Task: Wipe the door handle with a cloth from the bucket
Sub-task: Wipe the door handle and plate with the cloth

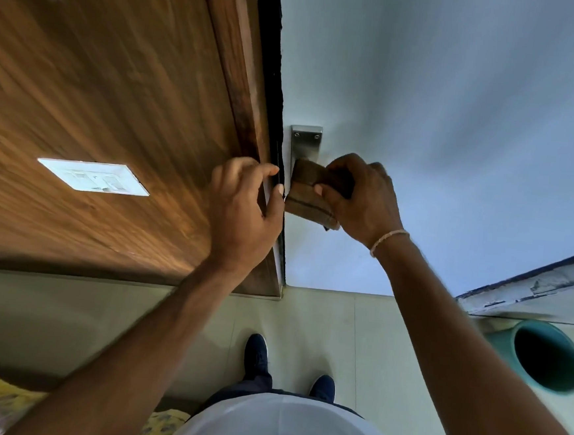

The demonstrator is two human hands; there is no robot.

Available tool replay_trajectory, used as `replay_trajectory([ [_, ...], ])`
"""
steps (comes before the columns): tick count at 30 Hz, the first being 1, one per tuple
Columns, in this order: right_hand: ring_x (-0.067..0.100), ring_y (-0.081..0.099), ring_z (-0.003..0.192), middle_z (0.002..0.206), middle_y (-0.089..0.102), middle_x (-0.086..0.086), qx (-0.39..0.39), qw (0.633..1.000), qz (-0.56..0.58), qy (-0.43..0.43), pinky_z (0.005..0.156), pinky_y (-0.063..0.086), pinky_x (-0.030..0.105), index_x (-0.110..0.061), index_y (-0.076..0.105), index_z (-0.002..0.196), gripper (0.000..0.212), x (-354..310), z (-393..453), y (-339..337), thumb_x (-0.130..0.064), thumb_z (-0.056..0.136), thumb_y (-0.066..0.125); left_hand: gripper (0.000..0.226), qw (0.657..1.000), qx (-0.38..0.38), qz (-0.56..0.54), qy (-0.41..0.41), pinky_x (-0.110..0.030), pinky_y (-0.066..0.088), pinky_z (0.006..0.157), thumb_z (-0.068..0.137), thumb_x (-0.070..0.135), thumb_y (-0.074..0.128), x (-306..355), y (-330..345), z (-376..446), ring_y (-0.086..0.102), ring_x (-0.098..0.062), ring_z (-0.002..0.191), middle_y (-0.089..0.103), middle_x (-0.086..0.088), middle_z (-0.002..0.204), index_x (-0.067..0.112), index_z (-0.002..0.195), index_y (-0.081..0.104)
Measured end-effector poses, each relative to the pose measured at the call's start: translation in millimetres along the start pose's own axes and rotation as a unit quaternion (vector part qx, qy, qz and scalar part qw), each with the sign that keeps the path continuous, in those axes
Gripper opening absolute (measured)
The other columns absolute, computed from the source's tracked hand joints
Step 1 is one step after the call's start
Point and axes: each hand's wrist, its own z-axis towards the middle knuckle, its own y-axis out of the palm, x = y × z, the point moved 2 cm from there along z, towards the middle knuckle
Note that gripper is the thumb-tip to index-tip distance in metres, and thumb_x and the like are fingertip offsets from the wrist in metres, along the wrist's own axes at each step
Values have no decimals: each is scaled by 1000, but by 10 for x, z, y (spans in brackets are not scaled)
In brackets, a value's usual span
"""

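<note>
The person's right hand [359, 199] is closed around a folded brown cloth [310, 193], fingers over its top and the thumb pressing its near face; that grip holds the cloth against the door handle, which is hidden under cloth and hand. Only the handle's steel backplate [306, 143] shows, screwed to the pale blue door [440, 126] with two screws at its far end, its long axis running up the door parallel to the door's edge. The cloth's long side lies across that axis, reaching from the door's edge toward the right, and a loose corner hangs below the hand.

The left hand [245, 207] curls its fingers around the door's edge [280, 223] just beside the cloth, a narrow grip, with the thumb close to the cloth; contact between them cannot be told. Left of the door stand the wooden frame [245, 76] and a wood-grain wall panel with a white switch plate [93, 176].

A teal bucket [542, 356] stands on the pale tiled floor [322, 323] at lower right, well apart from the handle, its inside dark. A thread bracelet [388, 240] circles the right wrist.
</note>
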Motion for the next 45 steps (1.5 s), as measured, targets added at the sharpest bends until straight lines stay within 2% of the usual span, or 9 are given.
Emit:
replay_trajectory([
  [6, 33, 53, 120, 124, 67, 2, 117, 992, -54, 8, 94, 37, 38, -24, 70, 118, 35, 139, 122, 176, -38, 88, 79, 49, 991, 74, 73, 80, -54, 44, 116, 93, 22, 76, -59, 19, -10, 45, -35, 143, 54, -21, 148, 7, 139, 65],
  [10, 35, 61, 111, 117, 72, 3, 204, 952, -180, -138, 91, 43, 44, -20, 76, 119, 27, 31, -17, 300, -18, 93, 68, 72, 990, 72, 79, 95, -53, 34, 128, 94, 23, 76, -150, 64, -24, 33, -41, 157, 40, -28, 163, -3, 154, 47],
  [13, 36, 69, 108, 119, 77, 6, 194, 938, -230, -172, 94, 46, 45, -14, 75, 128, 34, 86, -27, 374, -15, 96, 61, 75, 989, 62, 76, 108, -56, 34, 129, 94, 19, 75, -239, 89, -37, 32, -42, 158, 37, -28, 165, -7, 156, 42],
  [18, 37, 64, 119, 131, 70, 14, 133, 926, -312, -167, 102, 44, 50, -6, 62, 144, 61, 32, -48, 474, -51, 103, 60, 70, 986, 57, 86, 128, -62, 37, 125, 97, 14, 69, -338, 95, -39, 30, -42, 160, 35, -28, 167, -9, 157, 41],
  [22, 36, 68, 109, 126, 73, 13, 162, 910, -313, -220, 98, 46, 48, -10, 64, 143, 46, -19, 70, 595, -20, 97, 66, 68, 986, 61, 78, 131, -63, 37, 124, 97, 11, 69, -363, 108, -30, 30, -43, 160, 34, -28, 167, -9, 156, 41],
  [29, 41, 61, 103, 114, 69, 17, 191, 902, -330, -205, 94, 45, 48, -6, 65, 140, 48, 118, -59, 389, -6, 92, 57, 70, 986, 78, 74, 127, -64, 36, 125, 97, 11, 70, -347, 186, -48, 29, -45, 159, 34, -30, 166, -10, 157, 39],
  [36, 43, 63, 118, 128, 67, 21, 121, 905, -299, -278, 111, 46, 54, -11, 64, 142, 43, -122, 2, 609, -15, 111, 34, 70, 984, 82, 79, 137, -58, 32, 130, 97, 9, 69, -372, 195, -41, 29, -45, 159, 34, -29, 167, -11, 157, 39],
  [41, 44, 63, 116, 132, 67, 21, 139, 908, -306, -249, 107, 45, 54, -7, 60, 147, 47, 85, -28, 439, -18, 101, 56, 68, 987, 87, 49, 126, -58, 32, 130, 97, 5, 68, -356, 130, -7, 27, -43, 160, 33, -30, 167, -10, 157, 39],
  [45, 43, 64, 112, 119, 69, 21, 150, 908, -286, -265, 108, 46, 56, -6, 71, 128, 29, -173, 13, 718, -14, 106, 54, 68, 987, 95, 50, 123, -53, 27, 133, 98, 6, 67, -338, 104, 53, 22, -40, 162, 31, -31, 168, -8, 158, 38],
])
